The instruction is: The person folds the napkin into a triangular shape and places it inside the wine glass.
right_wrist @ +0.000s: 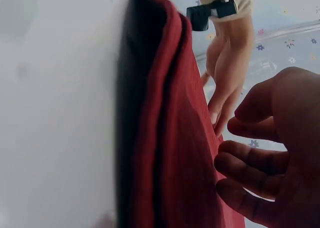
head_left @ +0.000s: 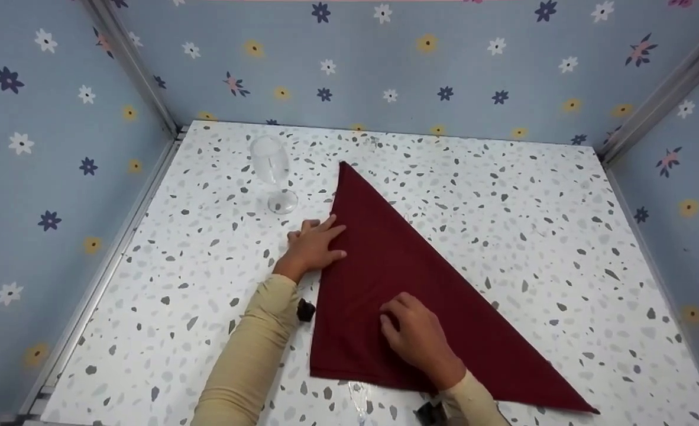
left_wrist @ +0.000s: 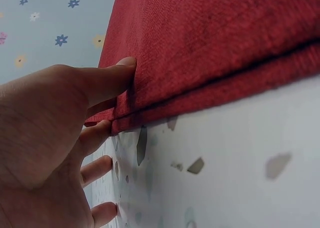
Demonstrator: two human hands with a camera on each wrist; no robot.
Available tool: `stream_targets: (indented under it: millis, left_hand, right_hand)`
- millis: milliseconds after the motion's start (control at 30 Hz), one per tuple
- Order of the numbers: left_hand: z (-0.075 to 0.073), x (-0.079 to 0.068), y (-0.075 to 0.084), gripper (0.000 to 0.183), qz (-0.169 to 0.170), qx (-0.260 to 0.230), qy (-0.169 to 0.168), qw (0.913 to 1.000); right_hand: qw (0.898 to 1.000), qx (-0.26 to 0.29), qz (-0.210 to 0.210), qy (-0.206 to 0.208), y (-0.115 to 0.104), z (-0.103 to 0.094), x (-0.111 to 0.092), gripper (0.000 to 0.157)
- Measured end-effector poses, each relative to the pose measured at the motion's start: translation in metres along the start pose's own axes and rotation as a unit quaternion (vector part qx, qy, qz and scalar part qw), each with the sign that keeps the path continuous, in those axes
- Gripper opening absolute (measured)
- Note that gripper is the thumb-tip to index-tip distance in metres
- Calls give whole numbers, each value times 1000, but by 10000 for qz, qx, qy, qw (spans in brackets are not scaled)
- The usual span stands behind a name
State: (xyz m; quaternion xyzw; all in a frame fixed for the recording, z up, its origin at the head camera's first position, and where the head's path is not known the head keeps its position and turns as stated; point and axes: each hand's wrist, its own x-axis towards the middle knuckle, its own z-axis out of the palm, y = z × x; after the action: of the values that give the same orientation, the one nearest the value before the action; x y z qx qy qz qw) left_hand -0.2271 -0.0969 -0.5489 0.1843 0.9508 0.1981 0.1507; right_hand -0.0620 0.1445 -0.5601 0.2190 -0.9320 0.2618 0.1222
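Note:
A dark red cloth napkin (head_left: 385, 266), folded into a triangle, lies on the speckled table. My left hand (head_left: 313, 245) is at its left edge, with thumb and fingertips over the border. In the left wrist view the thumb (left_wrist: 112, 80) touches the red fabric (left_wrist: 210, 43), while other fingers spread over the tabletop beside it. Over the lower middle of the napkin is my right hand (head_left: 417, 334), its fingers loosely bent and holding nothing. The right wrist view shows those fingers (right_wrist: 250, 163) close to the cloth, whose layered edge (right_wrist: 160, 113) runs alongside.
A clear stemmed glass (head_left: 271, 168) stands at the back left of the white table (head_left: 166, 296), beyond my left hand. Blue flowered panels (head_left: 385, 71) close off the back and both sides. Each wrist carries a small black camera (head_left: 306, 310).

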Motion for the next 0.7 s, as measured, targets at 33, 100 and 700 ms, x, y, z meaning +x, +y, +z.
stream_targets:
  millis: [33,100,700]
  left_hand:
    - [0,0,0,65,5,-7,5,10000]
    - [0,0,0,65,12,-18,15,10000]
    - [1,-2,-1,65,27,30,7,10000]
  right_hand:
    - [9999,-67,36,69,2,-1,-1,5]
    - [9995,-217,102,214,7,-2,-2,6]
    - [9946,-697,543,540,31,-18,-11,7]
